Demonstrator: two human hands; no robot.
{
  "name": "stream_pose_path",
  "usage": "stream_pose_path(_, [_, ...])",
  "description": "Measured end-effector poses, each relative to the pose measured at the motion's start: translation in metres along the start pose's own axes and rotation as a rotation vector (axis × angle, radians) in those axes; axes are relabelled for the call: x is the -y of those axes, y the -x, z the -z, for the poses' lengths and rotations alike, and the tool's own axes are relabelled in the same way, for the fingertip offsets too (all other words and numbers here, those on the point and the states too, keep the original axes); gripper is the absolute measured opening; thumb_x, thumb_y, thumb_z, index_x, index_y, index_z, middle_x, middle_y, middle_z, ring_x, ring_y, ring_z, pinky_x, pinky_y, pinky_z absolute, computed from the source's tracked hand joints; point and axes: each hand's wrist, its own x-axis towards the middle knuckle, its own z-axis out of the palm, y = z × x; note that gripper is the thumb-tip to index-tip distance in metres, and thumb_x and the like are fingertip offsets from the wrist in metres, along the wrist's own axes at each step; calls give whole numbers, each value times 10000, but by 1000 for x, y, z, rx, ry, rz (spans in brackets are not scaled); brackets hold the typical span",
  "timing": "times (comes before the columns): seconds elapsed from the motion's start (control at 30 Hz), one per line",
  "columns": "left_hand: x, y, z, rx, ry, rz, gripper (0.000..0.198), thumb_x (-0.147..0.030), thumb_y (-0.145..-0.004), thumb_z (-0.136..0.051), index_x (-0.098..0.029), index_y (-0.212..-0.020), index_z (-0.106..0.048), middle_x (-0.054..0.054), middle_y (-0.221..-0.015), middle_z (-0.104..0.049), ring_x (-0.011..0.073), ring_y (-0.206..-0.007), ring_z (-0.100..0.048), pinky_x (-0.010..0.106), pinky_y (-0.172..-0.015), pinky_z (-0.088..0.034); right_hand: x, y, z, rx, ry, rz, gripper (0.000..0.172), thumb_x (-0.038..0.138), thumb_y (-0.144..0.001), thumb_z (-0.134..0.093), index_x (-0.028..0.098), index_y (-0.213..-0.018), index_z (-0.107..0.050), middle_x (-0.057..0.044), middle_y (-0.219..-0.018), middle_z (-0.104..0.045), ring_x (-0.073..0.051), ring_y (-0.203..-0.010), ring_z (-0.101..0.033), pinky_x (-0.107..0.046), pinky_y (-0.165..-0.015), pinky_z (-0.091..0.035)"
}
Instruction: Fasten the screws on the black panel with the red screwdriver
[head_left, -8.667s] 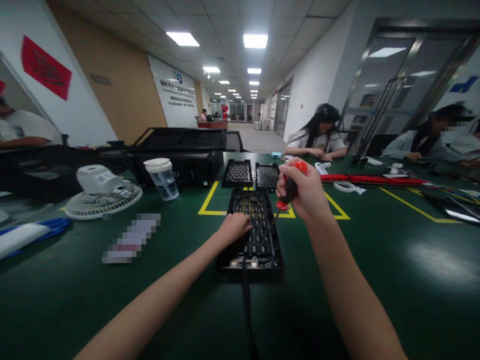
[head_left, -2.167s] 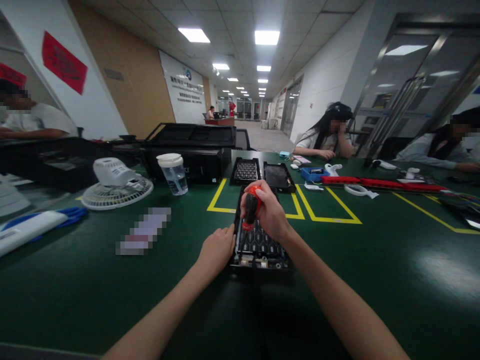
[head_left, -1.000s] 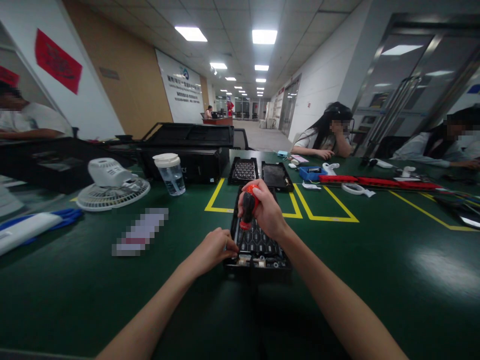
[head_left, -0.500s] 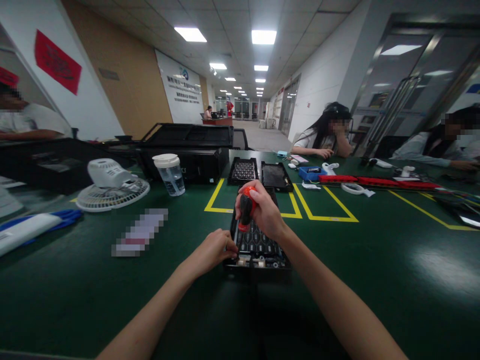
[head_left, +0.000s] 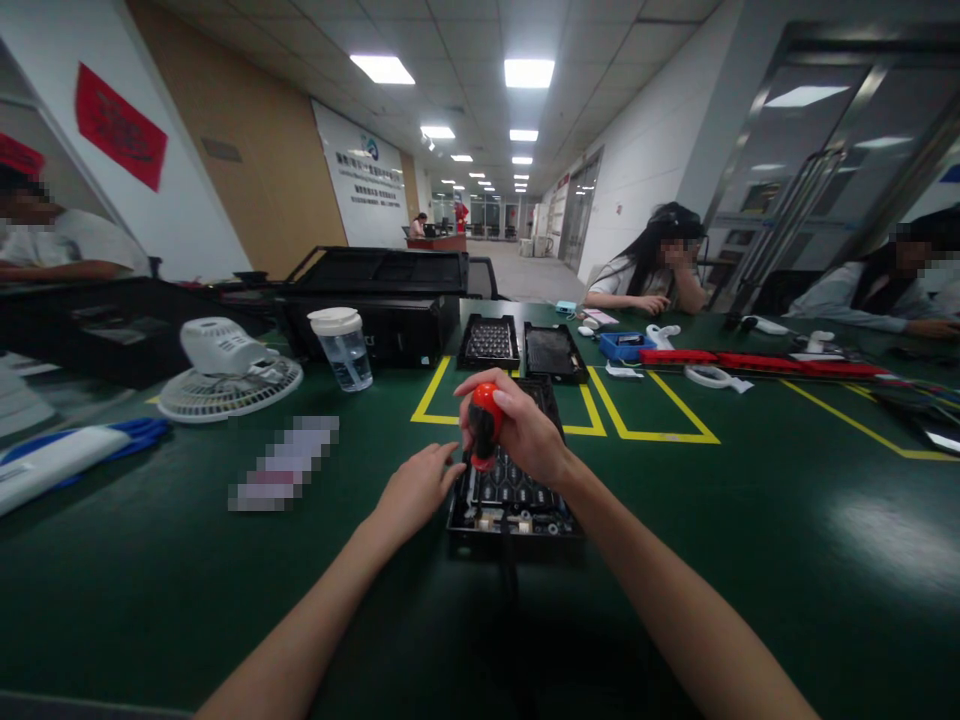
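My right hand (head_left: 521, 420) is closed around the red and black bulbous handle of a screwdriver (head_left: 484, 425), held upright over a black case (head_left: 517, 490). The tip of the screwdriver is hidden. Rows of dark rounded shapes fill the case, and small light and metallic parts lie along its near end. At the left rim of the case is my left hand (head_left: 420, 485), thumb and forefinger apart and pointing toward the foot of the screwdriver. I see nothing held in it; whether its fingertips touch the case, I cannot tell.
Beyond the case lie two smaller black trays (head_left: 555, 352). To the left are a lidded cup (head_left: 341, 350), a white fan (head_left: 229, 370) and a blurred-out flat item (head_left: 289, 465). A blue box (head_left: 626, 346) and a tape ring (head_left: 706, 377) lie right. Other people sit around the table.
My left hand has moved up along the left rim from the near corner of the case, and its fingers have straightened. My right hand and the screwdriver have shifted slightly left.
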Motion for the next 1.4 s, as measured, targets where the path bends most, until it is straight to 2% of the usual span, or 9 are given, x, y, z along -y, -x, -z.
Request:
stream_pose_path(0.13, [-4, 2, 2, 82, -40, 29, 285, -389, -858, -424, -216, -1033, -569, 74, -967, -638, 216, -897, -600, 290, -763, -425, 2, 0, -2, -11, 4, -15, 256, 332, -855, -353, 174, -988, -505, -12, -733, -521, -115, -594, -523, -249, -560, -444])
stream_pose_path(0.3, [-6, 2, 1, 133, -60, 33, 278, -378, -866, -408, -222, -1023, -577, 73, -953, -655, 211, -850, -615, 272, -694, -421, 3, 0, -5, -13, 12, -17, 259, 347, -851, -363, 177, -987, -505, -10, -735, -513, -113, -595, -515, -240, -542, -438])
stream_pose_path(0.47, [-3, 1, -3, 131, -70, 17, 285, -385, -870, -387, -216, -982, -588, 75, -899, -661, 215, -835, -620, 275, -687, -419, 1, 0, -4, -19, 37, -8, 265, 348, -855, -362, 178, -994, -510, -15, -742, -508, -113, -601, -515, -247, -553, -440])
stream_pose_path(1.13, [-7, 2, 2, 151, -61, 48, 273, -365, -874, -390, -211, -974, -592, 73, -901, -666, 212, -846, -623, 273, -696, -423, 3, 2, -4, -37, 32, -9, 255, 345, -855, -356, 178, -983, -501, -14, -748, -520, -112, -597, -517, -255, -579, -446])
stream_pose_path(1.4, [-4, 2, -1, 133, -67, 14, 266, -358, -871, -392, -213, -988, -582, 73, -900, -666, 215, -828, -625, 273, -672, -420, 2, 1, -4, -31, 37, 1, 257, 342, -862, -349, 177, -987, -501, -22, -763, -529, -112, -601, -522, -257, -579, -442])
